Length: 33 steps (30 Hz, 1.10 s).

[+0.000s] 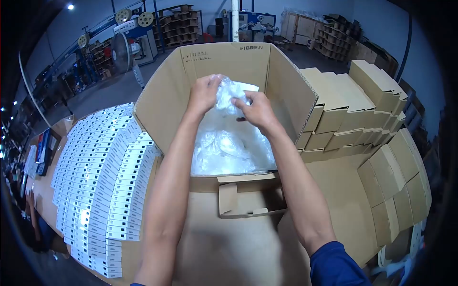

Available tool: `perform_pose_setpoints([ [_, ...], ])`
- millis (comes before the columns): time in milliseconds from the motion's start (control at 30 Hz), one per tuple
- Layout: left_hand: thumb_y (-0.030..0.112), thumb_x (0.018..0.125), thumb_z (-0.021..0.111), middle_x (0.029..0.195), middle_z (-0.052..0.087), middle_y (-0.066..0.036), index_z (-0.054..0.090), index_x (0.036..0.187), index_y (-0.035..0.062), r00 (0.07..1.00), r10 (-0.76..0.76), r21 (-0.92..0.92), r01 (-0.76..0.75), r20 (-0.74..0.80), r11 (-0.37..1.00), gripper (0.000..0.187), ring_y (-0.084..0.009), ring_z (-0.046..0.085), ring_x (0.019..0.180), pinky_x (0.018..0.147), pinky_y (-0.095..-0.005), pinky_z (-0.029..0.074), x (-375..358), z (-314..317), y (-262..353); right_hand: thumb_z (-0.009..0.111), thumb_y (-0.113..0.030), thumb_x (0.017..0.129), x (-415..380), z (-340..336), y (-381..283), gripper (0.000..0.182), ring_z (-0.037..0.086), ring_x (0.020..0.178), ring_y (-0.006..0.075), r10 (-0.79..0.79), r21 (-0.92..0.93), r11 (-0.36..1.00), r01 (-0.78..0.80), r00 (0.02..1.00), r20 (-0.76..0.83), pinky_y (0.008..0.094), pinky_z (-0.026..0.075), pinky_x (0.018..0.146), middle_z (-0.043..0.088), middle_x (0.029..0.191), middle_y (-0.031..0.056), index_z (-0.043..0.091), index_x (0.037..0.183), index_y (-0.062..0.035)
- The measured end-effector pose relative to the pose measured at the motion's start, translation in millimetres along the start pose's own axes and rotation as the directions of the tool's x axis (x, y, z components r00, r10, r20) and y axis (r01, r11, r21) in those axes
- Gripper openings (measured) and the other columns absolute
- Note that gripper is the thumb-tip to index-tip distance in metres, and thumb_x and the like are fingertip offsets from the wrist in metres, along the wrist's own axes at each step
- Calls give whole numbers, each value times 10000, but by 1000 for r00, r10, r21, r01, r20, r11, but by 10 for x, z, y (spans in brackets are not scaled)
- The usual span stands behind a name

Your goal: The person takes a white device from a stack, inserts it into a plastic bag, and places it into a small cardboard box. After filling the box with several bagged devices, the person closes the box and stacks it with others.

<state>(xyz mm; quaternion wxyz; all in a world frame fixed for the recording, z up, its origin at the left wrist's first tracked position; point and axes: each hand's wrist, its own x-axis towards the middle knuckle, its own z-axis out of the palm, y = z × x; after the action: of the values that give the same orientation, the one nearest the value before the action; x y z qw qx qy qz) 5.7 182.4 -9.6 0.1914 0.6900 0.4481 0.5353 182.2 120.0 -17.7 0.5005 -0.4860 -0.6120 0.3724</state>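
Above a large open carton point(164, 109), both my hands grip a crumpled clear plastic bag point(227, 97). My left hand point(204, 95) is closed on its upper left side. The fingers of my right hand point(257, 109) pinch its right side. A flat white piece point(250, 87) shows behind the bag, between the hands; whether it is inside the bag I cannot tell. More clear plastic bags point(224, 150) fill the bottom of the carton. Just in front of the carton lies an open brown cardboard box point(228, 198), partly behind my right forearm.
Rows of stacked white boxes point(98, 167) cover the table at left. Folded brown boxes point(334, 117) are piled right of the carton, with more brown boxes point(393, 178) at the right edge. A fan point(122, 53) and machines stand behind.
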Motion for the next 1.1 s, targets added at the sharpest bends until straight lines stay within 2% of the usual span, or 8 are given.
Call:
perform_pose_setpoints([
  [167,316,1011,638,994,756,-212,760,1129,56,971,88,122,-62,-222,991,311,-387,731,966,860,-426,543,110,-141,219,794,-219,799,-167,-65,21,436,709,1084,388,-113,-632,773,62,993,-41,466,532,993,743,1036,292,750,1156,29],
  [400,275,1032,635,957,780,-132,754,1109,-10,975,100,-153,-132,-198,979,318,-163,720,903,829,-331,531,-42,-388,588,946,-313,667,-606,-288,-404,791,566,1290,452,-182,-400,902,164,983,-7,481,471,1090,551,1407,349,662,1328,16],
  [500,265,1026,638,898,779,-120,762,1057,-28,986,67,-187,-96,-155,978,320,-149,714,844,792,-329,532,-367,-489,781,956,-199,656,-1015,-198,-629,714,526,1335,437,-617,-577,684,447,777,-128,474,477,1085,452,1519,294,680,1289,-18],
  [633,258,1048,620,849,755,-67,761,1001,-34,997,-5,-131,-6,-83,991,329,-99,658,764,726,-282,513,-932,-583,1166,899,-70,724,-1461,-117,-796,393,556,1316,378,-797,-561,523,642,602,-53,429,517,1032,431,1567,203,752,1088,-43],
  [733,333,1093,546,996,743,-108,651,1235,-65,983,-47,-609,148,178,780,436,-132,669,912,861,-288,520,-1458,-685,1451,852,-82,809,-1841,-58,-785,185,659,1110,349,-776,-417,620,665,597,-203,428,541,918,591,1379,199,772,966,-26],
  [800,362,1098,534,1114,734,-143,587,1313,-67,962,35,-907,243,271,345,482,-162,663,1026,942,-307,502,-1960,-653,1577,818,-146,888,-2298,-20,-702,157,661,989,292,-384,-177,923,341,827,-411,379,527,843,650,1160,166,770,971,-22],
  [933,237,1078,599,1072,643,-25,587,1248,-19,973,11,-610,135,230,781,308,-75,581,972,853,-243,483,-2887,-458,1672,730,-210,992,-3138,82,-496,253,605,898,185,-249,-79,967,241,837,-487,314,496,819,631,991,113,749,1000,42],
  [1100,176,1063,624,857,609,36,585,1051,32,990,-138,-679,126,38,723,150,-20,530,747,665,-206,450,-3527,-213,1795,674,-186,1034,-3980,167,-305,249,596,940,152,197,477,878,32,885,-422,290,492,847,628,1015,75,755,1045,49],
])
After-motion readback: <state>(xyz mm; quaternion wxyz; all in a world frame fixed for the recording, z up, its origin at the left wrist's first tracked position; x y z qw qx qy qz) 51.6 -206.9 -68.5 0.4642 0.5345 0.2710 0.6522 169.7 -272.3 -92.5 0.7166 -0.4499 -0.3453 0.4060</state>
